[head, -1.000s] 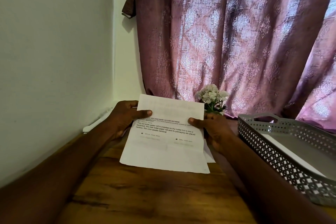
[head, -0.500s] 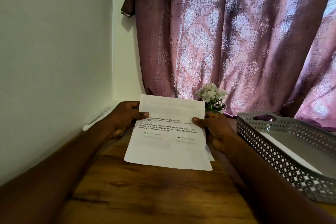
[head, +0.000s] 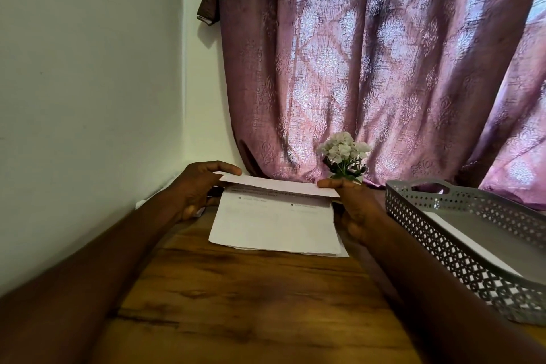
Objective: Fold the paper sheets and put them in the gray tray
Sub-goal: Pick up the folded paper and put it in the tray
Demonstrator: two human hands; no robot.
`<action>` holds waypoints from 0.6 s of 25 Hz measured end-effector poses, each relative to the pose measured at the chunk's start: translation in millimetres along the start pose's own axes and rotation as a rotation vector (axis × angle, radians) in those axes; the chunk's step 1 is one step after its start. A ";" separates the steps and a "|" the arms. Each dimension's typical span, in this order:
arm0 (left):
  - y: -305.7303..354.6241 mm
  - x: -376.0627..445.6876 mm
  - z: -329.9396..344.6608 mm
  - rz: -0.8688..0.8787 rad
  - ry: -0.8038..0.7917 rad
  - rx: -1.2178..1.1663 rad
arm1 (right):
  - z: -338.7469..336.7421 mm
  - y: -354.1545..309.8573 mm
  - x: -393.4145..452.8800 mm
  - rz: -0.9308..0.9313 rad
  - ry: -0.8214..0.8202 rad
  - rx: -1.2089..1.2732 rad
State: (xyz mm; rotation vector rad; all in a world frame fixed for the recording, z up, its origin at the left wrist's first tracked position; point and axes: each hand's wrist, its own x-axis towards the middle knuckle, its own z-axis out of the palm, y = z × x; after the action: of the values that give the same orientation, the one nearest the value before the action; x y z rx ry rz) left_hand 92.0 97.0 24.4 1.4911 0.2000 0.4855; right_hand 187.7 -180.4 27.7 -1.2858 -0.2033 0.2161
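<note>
Nearest me: wooden desk [head: 251, 298], grain dark. On it, paper sheet [head: 274, 224], its far edge bent over toward me; another sheet's edge shows beneath. My left hand [head: 198, 189] pinches the folded edge's left corner; my right hand [head: 351, 204] pinches its right corner. Right of these: gray tray [head: 443, 242], lattice walls, a white sheet inside. Behind: white flowers [head: 344, 151], mauve curtain [head: 384, 62], pale wall [head: 88, 83].

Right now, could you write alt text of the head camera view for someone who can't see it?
Two hands fold a printed paper sheet on a wooden table: the left hand and right hand pinch its far edge, bending it toward the person. A gray tray sits at right; white flowers and a purple curtain stand behind.
</note>
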 end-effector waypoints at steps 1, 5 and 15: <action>0.6 -0.3 0.5 -0.018 -0.001 -0.018 | 0.7 -0.4 0.8 0.015 -0.007 0.000; 6.2 -5.1 -1.9 -0.100 -0.068 -0.130 | -5.0 -1.3 2.6 0.031 -0.047 0.017; -0.2 -9.6 9.7 -0.057 -0.198 -0.086 | 1.4 0.3 -2.3 -0.137 -0.173 0.050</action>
State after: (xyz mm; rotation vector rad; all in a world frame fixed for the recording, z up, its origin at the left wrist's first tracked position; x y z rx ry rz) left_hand 87.7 84.1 23.4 1.4352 0.0649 0.2948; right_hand 185.2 -179.7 27.8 -1.1987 -0.4299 0.2141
